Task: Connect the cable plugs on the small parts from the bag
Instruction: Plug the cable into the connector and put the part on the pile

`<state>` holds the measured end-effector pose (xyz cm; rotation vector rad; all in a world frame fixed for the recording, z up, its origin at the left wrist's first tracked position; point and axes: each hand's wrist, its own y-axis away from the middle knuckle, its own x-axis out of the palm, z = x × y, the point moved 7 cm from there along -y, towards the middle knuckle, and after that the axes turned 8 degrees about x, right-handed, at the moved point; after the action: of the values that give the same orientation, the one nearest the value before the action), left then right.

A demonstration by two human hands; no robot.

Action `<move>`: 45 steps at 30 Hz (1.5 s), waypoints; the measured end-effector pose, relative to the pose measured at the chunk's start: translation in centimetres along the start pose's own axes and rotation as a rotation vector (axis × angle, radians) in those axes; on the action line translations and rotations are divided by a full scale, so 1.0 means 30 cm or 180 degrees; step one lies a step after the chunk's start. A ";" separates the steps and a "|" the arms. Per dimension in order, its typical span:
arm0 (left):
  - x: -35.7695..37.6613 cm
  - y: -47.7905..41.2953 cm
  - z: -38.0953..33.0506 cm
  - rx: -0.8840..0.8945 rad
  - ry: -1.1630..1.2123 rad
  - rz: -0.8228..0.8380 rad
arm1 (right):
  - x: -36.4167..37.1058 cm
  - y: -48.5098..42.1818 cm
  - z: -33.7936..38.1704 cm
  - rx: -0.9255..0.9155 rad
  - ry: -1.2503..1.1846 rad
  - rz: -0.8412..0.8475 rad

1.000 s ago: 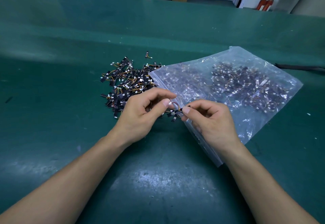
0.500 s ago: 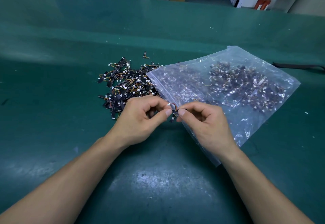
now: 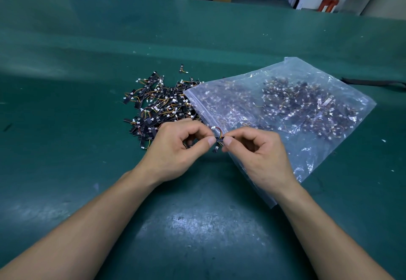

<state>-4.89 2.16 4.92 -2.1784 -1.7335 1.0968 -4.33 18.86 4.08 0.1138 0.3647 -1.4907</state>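
Here, over the green bench (image 3: 197,224), a person works on mating one small part (image 3: 218,140) from the bag (image 3: 285,108). The left hand (image 3: 175,148) and right hand (image 3: 259,150) each pinch it between curled thumb and forefinger. The white plug (image 3: 213,127) on its looped wires looks unseated; pressing it home calls for careful alignment.

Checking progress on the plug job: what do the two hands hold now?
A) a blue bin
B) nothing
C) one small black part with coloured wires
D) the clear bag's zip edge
C: the left hand and right hand both pinch one small black part with coloured wires.
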 end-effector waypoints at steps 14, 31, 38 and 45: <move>-0.004 -0.003 -0.002 -0.0023 0.0061 -0.0038 | -0.001 0.002 0.007 -0.0048 0.0055 0.0006; -0.006 -0.002 -0.005 0.0019 0.0037 -0.0068 | -0.001 -0.001 0.003 -0.0027 -0.0005 0.0012; -0.005 -0.002 -0.005 0.0025 -0.0003 -0.0077 | 0.001 -0.002 -0.002 -0.0017 0.0010 0.0012; -0.008 -0.001 -0.005 0.0040 -0.0043 -0.0098 | 0.000 -0.003 -0.013 0.0022 -0.0089 0.0012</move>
<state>-4.84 2.00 5.16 -2.1345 -1.7548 1.1147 -4.48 18.96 3.73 0.0990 0.3366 -1.4886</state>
